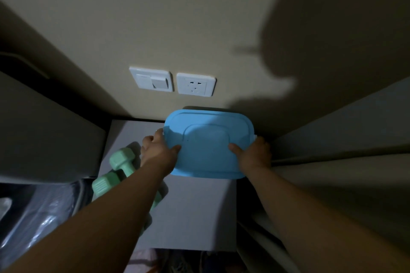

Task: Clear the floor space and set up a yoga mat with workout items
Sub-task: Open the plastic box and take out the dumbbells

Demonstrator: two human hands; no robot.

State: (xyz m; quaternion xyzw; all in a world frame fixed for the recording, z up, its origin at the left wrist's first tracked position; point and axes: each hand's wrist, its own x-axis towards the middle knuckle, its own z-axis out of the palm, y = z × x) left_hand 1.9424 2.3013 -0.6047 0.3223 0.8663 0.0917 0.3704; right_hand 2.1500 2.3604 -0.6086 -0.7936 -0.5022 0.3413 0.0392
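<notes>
Both hands, left hand and right hand, held a curled grip on the blue-lidded container over the grey surface by the far wall. A slip risked knocking the green dumbbells, lying just left.

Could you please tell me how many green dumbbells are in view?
1: the green dumbbell lies on the grey surface, partly under the left forearm. Others may be hidden.

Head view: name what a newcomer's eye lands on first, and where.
The blue-lidded container at centre, gripped at its sides by the left hand and right hand over a grey surface. Mint green dumbbells lie to its left; a white switch and socket sit on the wall above.
</notes>
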